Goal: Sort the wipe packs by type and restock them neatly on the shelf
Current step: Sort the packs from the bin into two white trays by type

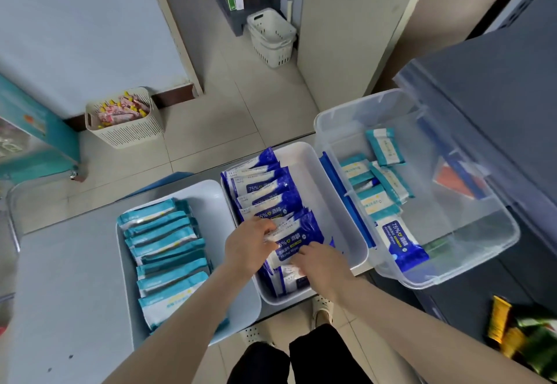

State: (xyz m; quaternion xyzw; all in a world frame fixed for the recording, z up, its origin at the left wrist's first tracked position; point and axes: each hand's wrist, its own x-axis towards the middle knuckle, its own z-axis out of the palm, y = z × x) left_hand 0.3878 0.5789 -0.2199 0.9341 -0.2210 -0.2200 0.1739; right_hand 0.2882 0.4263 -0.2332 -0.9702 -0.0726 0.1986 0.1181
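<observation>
Blue and white, one pack [297,237] is pinched at its edges by the left hand [248,246] and the right hand [322,264], which are close together. It stands in the white tray [337,202], in a row of blue packs [265,193]. Left of that tray, a second tray [211,199] holds teal packs [164,245]. Right of it, a clear bin [470,242] holds mixed packs [382,184].

The blue wipe packs [271,189] in the white tray [337,199] read "75% 酒精" and "Alcohol Wipes".
</observation>
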